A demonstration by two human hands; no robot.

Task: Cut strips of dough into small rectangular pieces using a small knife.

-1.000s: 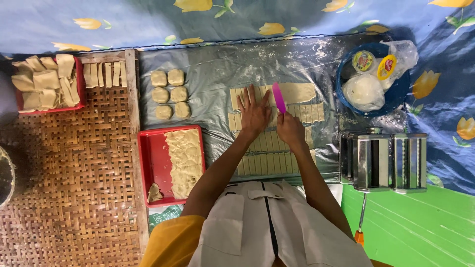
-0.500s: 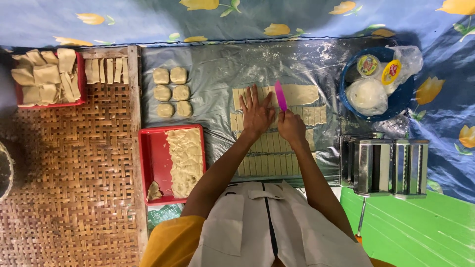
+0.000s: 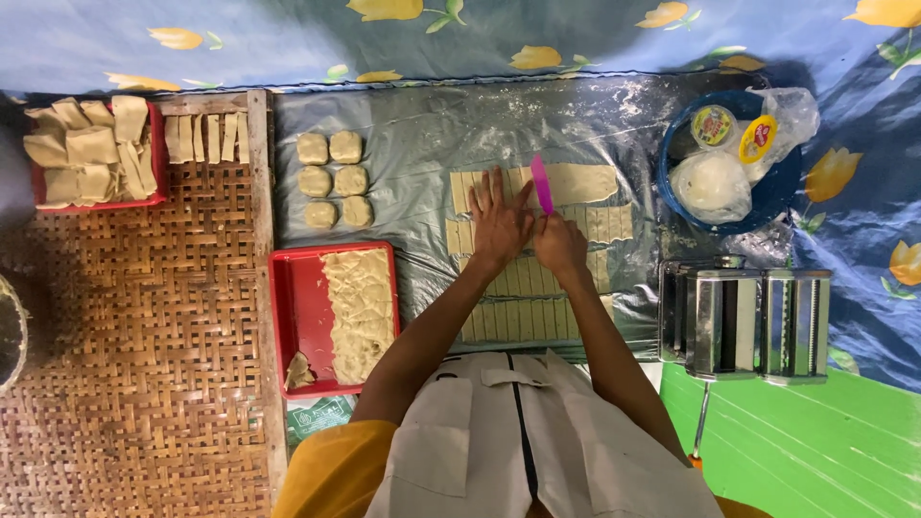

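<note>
The left hand point(image 3: 499, 223) presses flat on the dough sheet point(image 3: 576, 182) while the right hand point(image 3: 559, 240) holds a pink cutter point(image 3: 542, 184) upright on it.

A home food-making spot, set up low on the floor rather than in a fitted kitchen. Woven bamboo mat point(image 3: 125, 364) underfoot, with a blue flowered cloth point(image 3: 595, 38) spread behind and a clear plastic sheet point(image 3: 432, 125) dusted with flour as work surface. Rows of cut dough strips point(image 3: 537, 317) and small dough squares point(image 3: 331, 179) laid out on it. Red trays point(image 3: 297, 317) filled with dough pieces, a metal hand-cranked pasta roller point(image 3: 743, 321) at the right, a blue bowl point(image 3: 767, 197) stuffed with bags and small tubs.
</note>
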